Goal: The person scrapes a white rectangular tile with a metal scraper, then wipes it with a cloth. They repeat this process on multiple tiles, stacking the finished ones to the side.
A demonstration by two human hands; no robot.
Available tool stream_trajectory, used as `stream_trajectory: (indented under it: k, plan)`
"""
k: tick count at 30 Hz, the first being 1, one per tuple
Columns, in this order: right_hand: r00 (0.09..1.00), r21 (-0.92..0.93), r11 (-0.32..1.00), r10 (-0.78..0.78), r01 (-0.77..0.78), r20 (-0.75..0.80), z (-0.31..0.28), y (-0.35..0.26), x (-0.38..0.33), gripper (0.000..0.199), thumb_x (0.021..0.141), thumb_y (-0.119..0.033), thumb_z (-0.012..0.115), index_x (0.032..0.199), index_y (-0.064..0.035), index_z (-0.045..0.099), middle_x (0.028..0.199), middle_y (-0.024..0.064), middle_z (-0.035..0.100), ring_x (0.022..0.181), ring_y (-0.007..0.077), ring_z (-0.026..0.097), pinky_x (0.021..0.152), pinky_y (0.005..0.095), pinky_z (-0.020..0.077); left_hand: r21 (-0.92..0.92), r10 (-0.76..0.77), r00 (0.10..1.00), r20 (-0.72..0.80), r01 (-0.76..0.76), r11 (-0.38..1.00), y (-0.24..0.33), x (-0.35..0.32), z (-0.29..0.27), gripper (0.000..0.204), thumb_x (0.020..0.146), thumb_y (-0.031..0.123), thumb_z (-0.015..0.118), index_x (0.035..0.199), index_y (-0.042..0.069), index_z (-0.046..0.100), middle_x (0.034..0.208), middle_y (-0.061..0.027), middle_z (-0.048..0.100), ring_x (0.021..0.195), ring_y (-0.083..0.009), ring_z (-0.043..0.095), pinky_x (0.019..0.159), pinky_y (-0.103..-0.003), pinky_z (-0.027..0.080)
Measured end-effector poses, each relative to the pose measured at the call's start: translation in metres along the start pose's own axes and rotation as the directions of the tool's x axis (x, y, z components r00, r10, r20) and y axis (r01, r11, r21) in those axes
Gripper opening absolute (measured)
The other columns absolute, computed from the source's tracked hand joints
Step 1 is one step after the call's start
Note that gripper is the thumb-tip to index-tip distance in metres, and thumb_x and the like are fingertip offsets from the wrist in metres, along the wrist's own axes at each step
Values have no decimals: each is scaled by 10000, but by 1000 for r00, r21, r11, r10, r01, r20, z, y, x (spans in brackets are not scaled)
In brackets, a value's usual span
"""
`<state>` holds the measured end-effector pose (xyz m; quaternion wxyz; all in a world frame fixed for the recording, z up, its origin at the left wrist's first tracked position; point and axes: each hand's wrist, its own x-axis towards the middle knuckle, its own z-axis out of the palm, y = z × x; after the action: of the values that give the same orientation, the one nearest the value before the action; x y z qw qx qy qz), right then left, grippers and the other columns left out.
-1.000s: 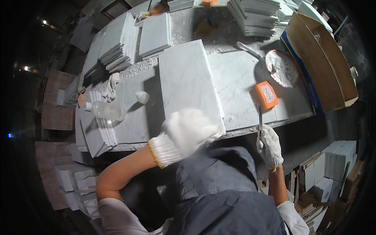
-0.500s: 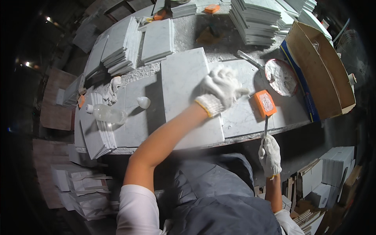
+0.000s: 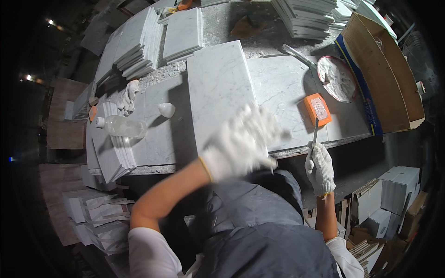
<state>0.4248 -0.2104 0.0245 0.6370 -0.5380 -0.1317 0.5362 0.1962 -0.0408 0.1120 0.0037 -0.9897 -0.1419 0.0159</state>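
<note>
A white marble tile [image 3: 218, 88] lies flat on the stone worktop in front of me. My left hand [image 3: 241, 141], in a white glove and blurred by motion, is over the tile's near end, fingers spread, holding nothing I can see. My right hand [image 3: 321, 167], also gloved, is at the worktop's front edge and grips a thin metal blade [image 3: 314, 134] pointing away from me. Just beyond the blade lies an orange block [image 3: 318, 109].
Stacks of marble tiles [image 3: 134, 44] stand at the left and far side [image 3: 308, 16]. A clear plastic bottle [image 3: 119, 126] lies at the left. A round dish of white paste [image 3: 337, 78] and an open cardboard box [image 3: 384, 74] sit at the right.
My left hand swept over the tile: near end, then out to the far right side, now back toward the near end. My right hand stayed at the edge with the blade.
</note>
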Motion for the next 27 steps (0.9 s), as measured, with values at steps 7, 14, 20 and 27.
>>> stream_trajectory:
  k: [7, 14, 20, 27]
  plan:
    - [996, 11, 1000, -7, 6, 93, 6, 2, 0, 263, 1053, -226, 589, 1197, -5, 601, 838, 16, 562, 646, 89, 531, 554, 224, 440, -14, -107, 949, -296, 107, 994, 32, -14, 17, 798, 955, 649, 452, 1522, 88, 448, 1548, -190, 451, 1505, -337, 314, 1259, -509, 157]
    - [992, -61, 993, 104, -100, 66, 26, 22, 14, 307, 1053, -268, 587, 1245, -30, 565, 1059, 55, 603, 908, 164, 598, 671, 270, 493, 61, -208, 942, -264, 232, 971, -8, 21, 19, 719, 978, 666, 410, 1431, 125, 546, 1475, -279, 462, 1423, -448, 385, 1215, -512, 259]
    - [946, -288, 906, -267, 311, 182, 34, 43, 30, 255, 941, -159, 675, 1140, -18, 599, 1050, 138, 657, 967, 281, 652, 768, 366, 546, -392, -449, 831, -328, 312, 865, -94, 75, 30, 227, 903, 335, 680, 1041, 186, 781, 1071, -76, 724, 1091, -298, 593, 1029, -421, 456]
    - [966, -13, 975, -219, 223, 139, 44, 52, 45, 288, 866, -92, 732, 1110, -11, 602, 1022, 167, 649, 922, 343, 643, 803, 431, 537, -283, -381, 848, -368, 289, 915, -91, 83, 24, 209, 832, 304, 738, 947, 133, 768, 970, -87, 721, 963, -305, 629, 882, -422, 495]
